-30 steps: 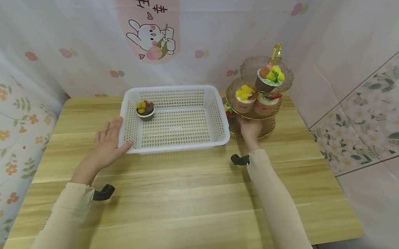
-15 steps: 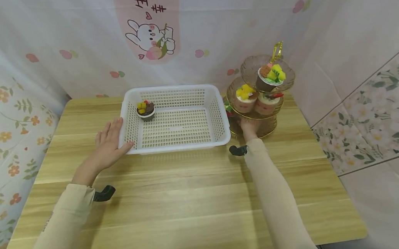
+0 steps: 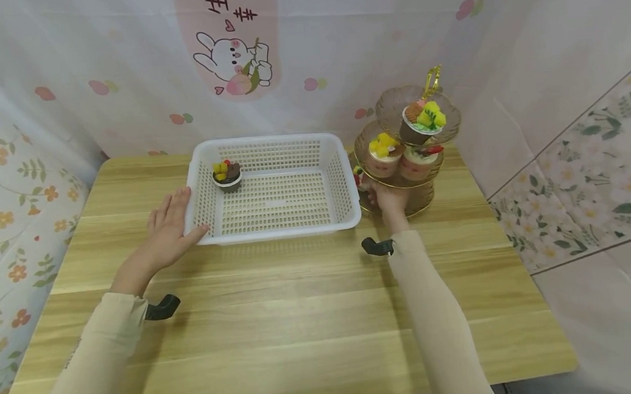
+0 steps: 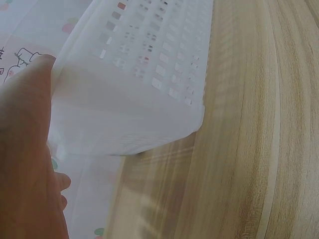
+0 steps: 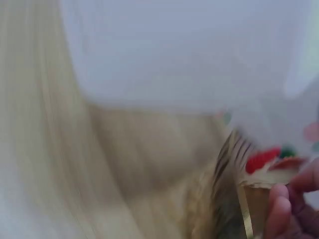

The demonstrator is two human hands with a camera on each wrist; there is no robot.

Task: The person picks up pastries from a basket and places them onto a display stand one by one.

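We rest our left hand [image 3: 167, 232], fingers straight, against the left end of the basket [image 3: 279, 232], while our right hand [image 3: 391, 200] pinches a strawberry cake [image 5: 258, 198] at the bottom tier of the stand [image 3: 423, 198].

in the right wrist view, the stand [image 5: 227, 199] is blurred and cropped

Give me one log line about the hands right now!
left hand: touches basket | right hand: holds cake at bottom plate | basket: one cupcake inside
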